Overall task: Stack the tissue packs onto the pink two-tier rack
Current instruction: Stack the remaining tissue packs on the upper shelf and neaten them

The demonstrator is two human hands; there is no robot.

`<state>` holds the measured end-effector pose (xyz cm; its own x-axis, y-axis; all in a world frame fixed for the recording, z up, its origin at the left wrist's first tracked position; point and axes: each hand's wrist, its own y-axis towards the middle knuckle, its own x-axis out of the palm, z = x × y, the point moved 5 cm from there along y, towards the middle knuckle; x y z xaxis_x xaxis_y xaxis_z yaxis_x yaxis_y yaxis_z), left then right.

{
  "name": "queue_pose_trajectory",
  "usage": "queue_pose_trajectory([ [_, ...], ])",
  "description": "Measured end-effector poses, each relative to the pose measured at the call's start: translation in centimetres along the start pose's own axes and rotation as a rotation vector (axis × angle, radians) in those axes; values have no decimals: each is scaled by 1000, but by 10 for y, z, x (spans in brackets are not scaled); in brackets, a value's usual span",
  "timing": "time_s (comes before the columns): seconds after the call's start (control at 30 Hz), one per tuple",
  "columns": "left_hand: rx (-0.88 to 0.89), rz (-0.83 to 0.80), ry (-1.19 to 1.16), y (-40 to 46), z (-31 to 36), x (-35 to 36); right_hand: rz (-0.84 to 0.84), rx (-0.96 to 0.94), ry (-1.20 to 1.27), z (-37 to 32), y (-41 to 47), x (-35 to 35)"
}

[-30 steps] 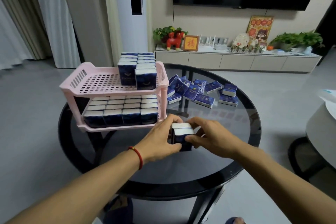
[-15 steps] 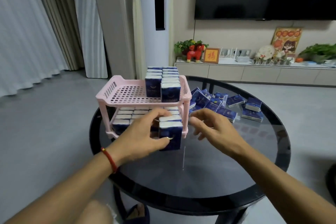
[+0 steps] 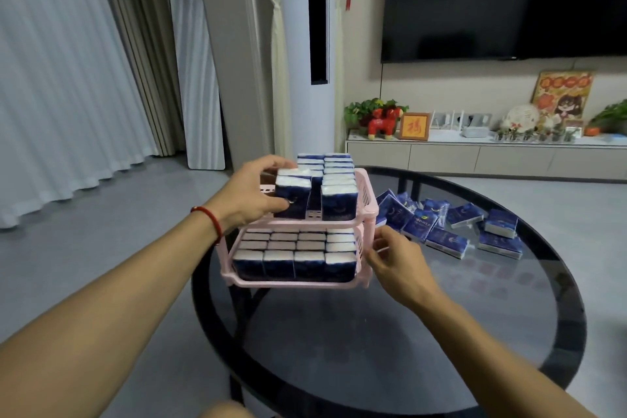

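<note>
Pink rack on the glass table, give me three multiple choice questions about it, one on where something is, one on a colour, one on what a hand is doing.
1. Where do the loose tissue packs lie?
A. on the glass table, right of the pink rack
B. on the floor
C. on the TV cabinet

2. What colour is the band on the left wrist?
A. green
B. red
C. white

3. What is the left hand doing?
A. resting flat on the table
B. hanging idle
C. gripping a small stack of packs at the rack's top tier

Answers:
1 A, the packs are scattered on the glass beside the rack.
2 B, a red bracelet circles the wrist.
3 C, fingers and thumb curl round the packs.
</note>
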<state>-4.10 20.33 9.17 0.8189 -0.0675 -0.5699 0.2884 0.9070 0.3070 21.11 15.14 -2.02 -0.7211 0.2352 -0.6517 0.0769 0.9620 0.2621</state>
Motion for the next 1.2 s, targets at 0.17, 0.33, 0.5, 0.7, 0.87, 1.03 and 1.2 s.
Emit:
queue_pose_trajectory([
  [0.17,28,29,11,12,-16,12,-15,-19,19,0,0,-1],
  [0.33,38,-45,36,16,-21,27,-23,-23,16,-1,-1,-1],
  [0.5,67,-107,216,15,-13,27,-31,-15,-1,-4,-3,-3],
  [0.7,83,-67,289,19,-9,24,-45,-12,-16,-6,-4,-3],
  [0.87,83,-23,317,23,-14,22,-40,16,-41,-6,-4,-5],
  [1.03,56,-47,282,22,-19,22,330,-183,-33,-42,-3,-33],
  [1.2,51,-31,260,22,-23,22,305,-258,-139,-80,9,-17],
])
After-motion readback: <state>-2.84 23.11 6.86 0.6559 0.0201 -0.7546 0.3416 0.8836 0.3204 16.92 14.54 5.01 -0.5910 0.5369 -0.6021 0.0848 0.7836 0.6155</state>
